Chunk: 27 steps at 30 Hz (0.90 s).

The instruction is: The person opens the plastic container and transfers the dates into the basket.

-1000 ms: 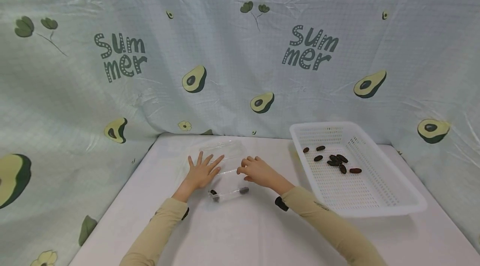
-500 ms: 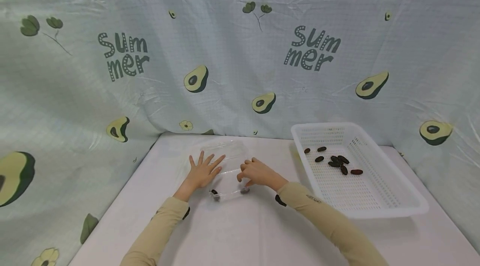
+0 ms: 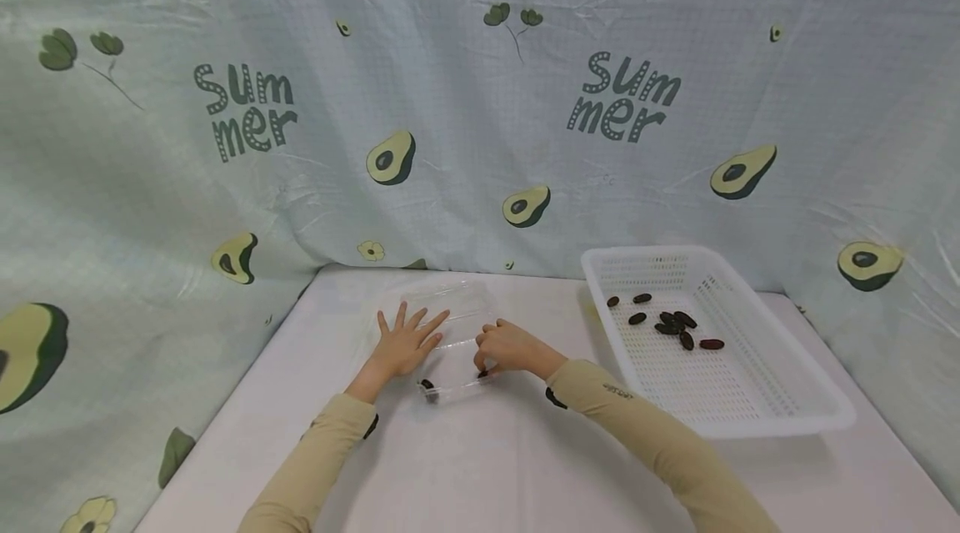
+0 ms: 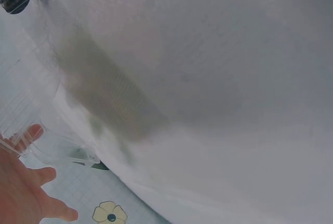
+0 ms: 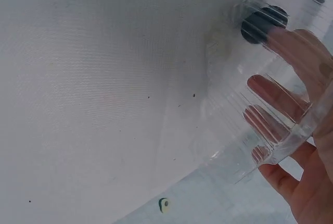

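Observation:
A clear plastic box lies on the white table, its edges hard to make out. My left hand rests on its left part with fingers spread; the left wrist view catches those fingers too. At the box's front right corner my right hand reaches in, finger and thumb bent down on a dark brown date. Seen through the clear wall in the right wrist view, a fingertip meets that date. A second date lies in the front left corner.
A white perforated basket stands on the right side of the table, with several dark dates and one redder date inside. Behind the table hangs an avocado-print curtain.
My right hand has come down to the date in the front right corner and pinches it; that date has shifted slightly back and left. My left hand has stayed put.

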Tool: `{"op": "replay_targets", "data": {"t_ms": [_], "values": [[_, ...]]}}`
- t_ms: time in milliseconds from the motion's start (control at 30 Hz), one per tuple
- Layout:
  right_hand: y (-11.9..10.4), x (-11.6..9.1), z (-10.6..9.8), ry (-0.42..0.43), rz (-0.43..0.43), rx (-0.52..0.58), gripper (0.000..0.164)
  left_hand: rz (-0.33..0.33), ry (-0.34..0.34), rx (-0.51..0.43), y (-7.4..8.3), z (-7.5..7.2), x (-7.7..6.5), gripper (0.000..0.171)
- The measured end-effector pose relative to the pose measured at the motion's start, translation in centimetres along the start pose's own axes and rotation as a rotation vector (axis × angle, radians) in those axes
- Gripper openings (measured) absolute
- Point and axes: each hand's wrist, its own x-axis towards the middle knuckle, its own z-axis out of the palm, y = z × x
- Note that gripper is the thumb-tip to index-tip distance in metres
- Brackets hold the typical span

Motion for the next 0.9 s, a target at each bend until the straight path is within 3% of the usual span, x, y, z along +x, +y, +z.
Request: {"op": "replay_targets", "data": {"t_ms": [333,900], "values": [[0.1,0.6,0.6,0.104,-0.025,-0.030,0.009,-0.006,-0.016,0.015,0.1,-0.2,0.1,0.047],[-0.1,1.6,1.1,0.056,-0.034,-0.028,0.015,-0.005,-0.007,0.018,0.1,-0.2,0.1,0.047]]}}
